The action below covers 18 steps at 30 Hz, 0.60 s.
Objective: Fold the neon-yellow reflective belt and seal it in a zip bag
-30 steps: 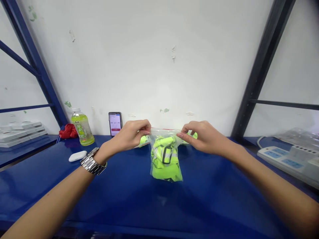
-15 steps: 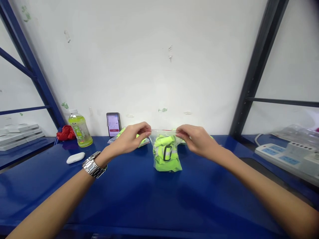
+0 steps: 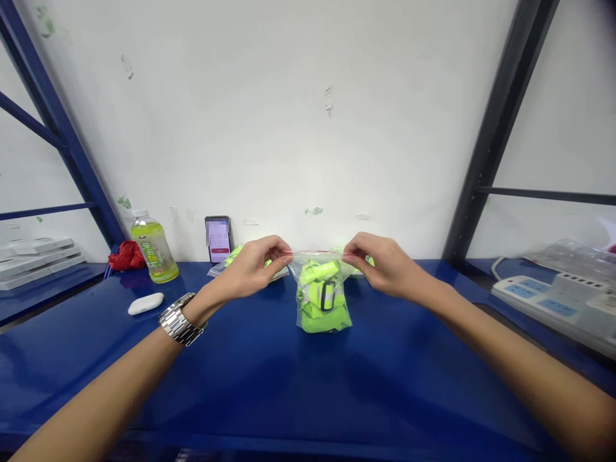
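Note:
A clear zip bag (image 3: 301, 319) stands upright in the middle of the blue table, its red-striped top edge stretched between my hands. Inside it sits a folded fluorescent yellow-green reflective vest (image 3: 317, 292) with grey bands and a black buckle-like piece. My left hand (image 3: 260, 263) pinches the bag's top left corner between thumb and fingers. At the top right corner, my right hand (image 3: 378, 263) pinches the same edge. Behind my left hand lies another bagged yellow-green bundle (image 3: 234, 255), partly hidden. More yellow-green material shows behind my right hand.
A phone (image 3: 219, 239) leans on the wall. To the left are a bottle of yellow-green drink (image 3: 154, 247), a red cloth-like bundle (image 3: 127, 256) and a white earbud case (image 3: 145, 303). White power strips (image 3: 539, 296) lie at the right, beside a dark metal post (image 3: 486, 141).
My right hand has shifted slightly right and up along the bag's top edge, which looks more taut. My left hand stays nearly still.

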Motion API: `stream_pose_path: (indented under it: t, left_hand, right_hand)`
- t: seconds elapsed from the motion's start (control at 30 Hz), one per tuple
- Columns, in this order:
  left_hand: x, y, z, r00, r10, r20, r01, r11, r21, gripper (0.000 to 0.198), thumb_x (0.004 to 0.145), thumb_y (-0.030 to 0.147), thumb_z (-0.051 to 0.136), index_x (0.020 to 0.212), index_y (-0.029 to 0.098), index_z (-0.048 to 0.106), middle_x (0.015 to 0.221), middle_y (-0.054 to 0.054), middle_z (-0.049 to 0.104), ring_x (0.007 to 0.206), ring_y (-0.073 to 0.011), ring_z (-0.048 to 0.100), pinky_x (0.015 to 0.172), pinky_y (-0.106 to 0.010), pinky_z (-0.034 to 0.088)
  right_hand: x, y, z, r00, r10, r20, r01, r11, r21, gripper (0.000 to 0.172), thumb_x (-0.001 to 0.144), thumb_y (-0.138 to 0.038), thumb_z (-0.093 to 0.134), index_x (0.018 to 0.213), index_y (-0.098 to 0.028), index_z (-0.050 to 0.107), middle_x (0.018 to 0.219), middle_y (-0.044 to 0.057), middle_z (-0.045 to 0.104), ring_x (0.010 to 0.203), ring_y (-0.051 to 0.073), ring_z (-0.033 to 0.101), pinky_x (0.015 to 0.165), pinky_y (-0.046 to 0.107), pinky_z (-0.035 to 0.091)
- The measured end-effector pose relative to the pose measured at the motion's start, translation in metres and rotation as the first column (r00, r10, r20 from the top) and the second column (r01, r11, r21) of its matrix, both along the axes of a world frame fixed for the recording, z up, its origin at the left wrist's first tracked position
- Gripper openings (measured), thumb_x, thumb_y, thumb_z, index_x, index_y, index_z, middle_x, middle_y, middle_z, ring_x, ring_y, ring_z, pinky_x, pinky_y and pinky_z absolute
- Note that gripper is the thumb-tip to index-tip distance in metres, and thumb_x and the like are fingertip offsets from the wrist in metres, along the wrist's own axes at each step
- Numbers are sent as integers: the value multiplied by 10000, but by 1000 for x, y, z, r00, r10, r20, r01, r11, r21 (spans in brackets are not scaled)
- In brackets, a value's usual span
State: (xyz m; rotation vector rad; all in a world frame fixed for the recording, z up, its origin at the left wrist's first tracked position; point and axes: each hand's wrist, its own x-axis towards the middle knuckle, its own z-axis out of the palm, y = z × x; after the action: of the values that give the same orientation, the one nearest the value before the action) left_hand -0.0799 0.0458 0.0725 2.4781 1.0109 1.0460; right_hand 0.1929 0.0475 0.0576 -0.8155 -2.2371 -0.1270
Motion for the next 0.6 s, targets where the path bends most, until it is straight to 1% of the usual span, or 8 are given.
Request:
stream_pose_path:
  t: [0.1,0.2,0.3,0.5,0.6]
  left_hand:
    - [0,-1,1,999,-25,31,27,998,-63,198,880,351,559,887,154,563,822,-37,598,727,-134,541,611,-256,434]
    - [-1,0,1,1000,-12,17,13,998,-56,198,883,352,557,887,155,565,812,-33,598,717,-129,535,604,-253,427]
    - [-2,0,0,1000,9,-14,-10,1000,-14,180,891,335,542,881,157,564,794,-29,595,699,-126,523,596,-253,419]
    - [0,-3,0,996,40,-77,-31,993,112,117,883,268,533,848,158,554,742,-17,579,655,-120,508,587,-255,407]
    - [1,-3,1,994,57,-94,-43,988,150,107,880,254,529,835,159,551,728,-13,578,644,-119,507,575,-252,398]
  right_hand:
    - [1,-1,2,1000,2,-2,-2,1000,-22,85,901,-204,504,822,-183,528,769,26,583,655,140,518,582,264,385]
    - [0,-2,2,1000,2,14,-2,1000,1,99,907,-202,495,815,-180,525,772,30,580,662,140,518,591,265,388]
    - [-1,-1,2,999,7,35,-8,1000,21,109,914,-196,481,815,-176,523,775,31,571,663,138,512,596,265,386]
    - [0,1,-2,990,-10,138,-4,995,102,121,895,-128,437,805,-164,510,771,51,537,645,148,466,587,287,358]
    - [-1,0,-2,988,-15,153,-4,993,121,125,885,-113,432,800,-159,512,757,53,524,632,147,449,575,289,347]
